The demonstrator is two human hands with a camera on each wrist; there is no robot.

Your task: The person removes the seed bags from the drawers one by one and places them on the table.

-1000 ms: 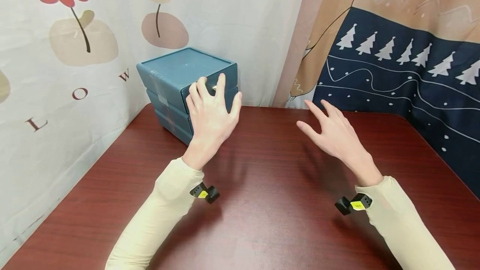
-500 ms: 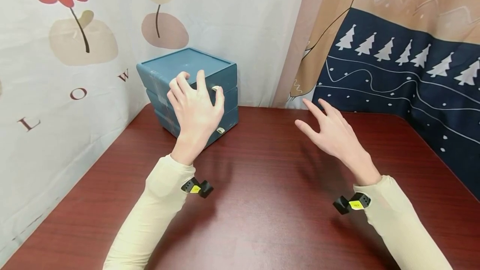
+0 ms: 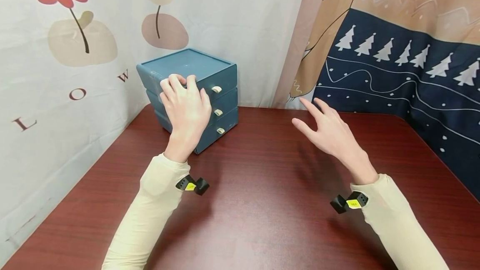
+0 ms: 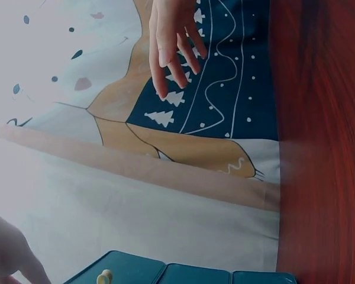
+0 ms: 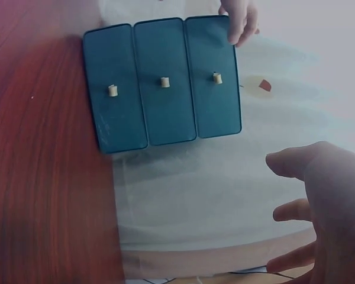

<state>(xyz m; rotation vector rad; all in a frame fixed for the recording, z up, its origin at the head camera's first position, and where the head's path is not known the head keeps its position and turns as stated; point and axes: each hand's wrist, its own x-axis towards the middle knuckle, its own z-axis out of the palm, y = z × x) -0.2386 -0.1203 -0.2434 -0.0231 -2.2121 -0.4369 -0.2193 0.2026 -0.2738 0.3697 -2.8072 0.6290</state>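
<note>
A blue three-drawer box (image 3: 221, 76) stands at the back left of the table, each drawer front carrying a small cream pull tab (image 3: 216, 89). All three drawers look closed in the right wrist view. My left hand (image 3: 185, 107) is at the box's upper front corner, fingers loosely bent, overlapping the left part of the drawer fronts. From the right wrist, that left hand (image 5: 241, 21) shows right at the top drawer's corner. My right hand (image 3: 326, 130) hovers over the table well to the right of the box, fingers spread and holding nothing.
The reddish-brown wooden table (image 3: 258, 186) runs back to a white printed curtain (image 3: 255, 24). A navy cloth with white trees (image 3: 378, 66) hangs at the right. Small black devices (image 3: 193, 184) are worn on both wrists. Clear tape shows on the box's side.
My left hand has moved left and slightly down across the drawer fronts, uncovering the pull tabs, and its fingers have bent more. My right hand has shifted slightly left.
</note>
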